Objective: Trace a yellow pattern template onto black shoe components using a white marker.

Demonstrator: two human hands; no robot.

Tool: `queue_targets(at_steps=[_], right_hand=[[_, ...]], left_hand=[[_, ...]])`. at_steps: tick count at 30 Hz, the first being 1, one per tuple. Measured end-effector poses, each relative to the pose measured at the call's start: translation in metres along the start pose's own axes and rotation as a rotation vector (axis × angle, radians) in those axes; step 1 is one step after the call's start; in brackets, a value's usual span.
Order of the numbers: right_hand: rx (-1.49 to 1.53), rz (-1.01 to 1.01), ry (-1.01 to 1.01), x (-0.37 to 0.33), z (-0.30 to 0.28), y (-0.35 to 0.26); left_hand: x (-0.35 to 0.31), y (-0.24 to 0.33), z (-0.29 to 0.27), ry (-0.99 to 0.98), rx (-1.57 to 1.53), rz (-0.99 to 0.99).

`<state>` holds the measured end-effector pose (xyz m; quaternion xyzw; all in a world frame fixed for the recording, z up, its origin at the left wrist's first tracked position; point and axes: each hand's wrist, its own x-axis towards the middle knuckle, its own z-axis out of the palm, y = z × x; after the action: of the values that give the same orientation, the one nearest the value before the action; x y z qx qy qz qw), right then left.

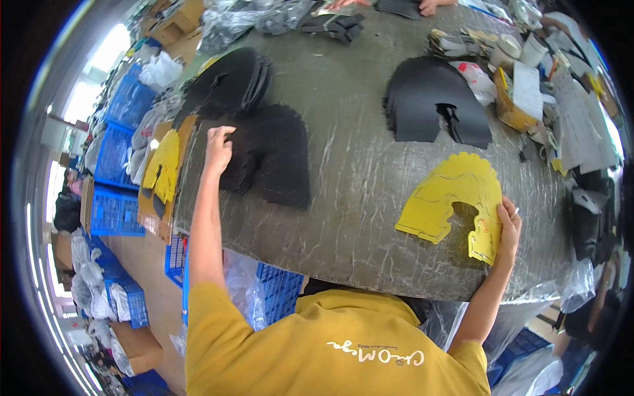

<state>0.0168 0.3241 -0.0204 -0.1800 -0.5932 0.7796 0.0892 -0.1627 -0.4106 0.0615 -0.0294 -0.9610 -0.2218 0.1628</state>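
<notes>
My left hand [219, 150] is closed, its fingers curled at the left side of a black arch-shaped sheet piece [284, 148] with a scalloped outer edge. Just beyond that piece lies a stack of similar black pieces [234, 76]. At the right, my right hand [509, 228] grips the lower right leg of a yellow arch-shaped template [456, 181], which has a scalloped top, notched inner edges and drawn lines. A small white tip shows by the right fingers; what it is I cannot tell. Beyond the template rests another stack of black arched pieces [429, 99].
A yellow template [165, 165] lies on cardboard at the table's left edge. A box with papers [518, 99], white containers [505, 51] and a plastic bag [477, 80] crowd the far right. Another person's hand [429, 6] shows across the table. Blue crates [115, 158] stand left.
</notes>
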Motion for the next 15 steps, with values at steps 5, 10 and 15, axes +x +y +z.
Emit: queue_targets(at_steps=[5,10,15], right_hand=[[-0.045,0.017,0.059,-0.008,0.008,-0.012],[0.131,-0.022,0.104,-0.006,-0.005,-0.014],[0.462,-0.04,0.168,0.001,-0.021,-0.009]], left_hand=[[0.01,0.155,0.039,0.173,0.127,0.302],[0.019,0.308,0.185,-0.055,-0.18,0.563],[0.063,0.347,0.258,-0.079,0.014,0.268]])
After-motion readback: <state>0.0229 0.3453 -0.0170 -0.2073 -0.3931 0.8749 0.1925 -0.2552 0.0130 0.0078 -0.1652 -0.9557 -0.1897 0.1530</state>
